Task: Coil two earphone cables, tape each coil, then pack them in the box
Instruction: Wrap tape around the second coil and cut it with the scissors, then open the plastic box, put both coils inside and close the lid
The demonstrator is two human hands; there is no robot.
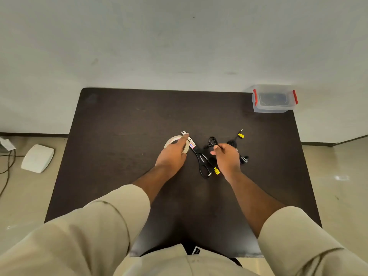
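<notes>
Near the person, on the dark surface [119,156], the right hand [227,158] was pinched shut on a black earphone cable [212,141]. Its plug end with a yellow tag lay loose below the hand. That loose end could have slipped under the scissors [201,158] just beside it and got stuck, and the coil could have sprung open. The left hand [172,154] rested on the tape roll [176,144], fingers curled on its rim. The sticky tape could have grabbed the wrong loop. The second cable [237,143] lay tangled further right. Far off at the back corner sat the clear box [273,100], lid on.
</notes>
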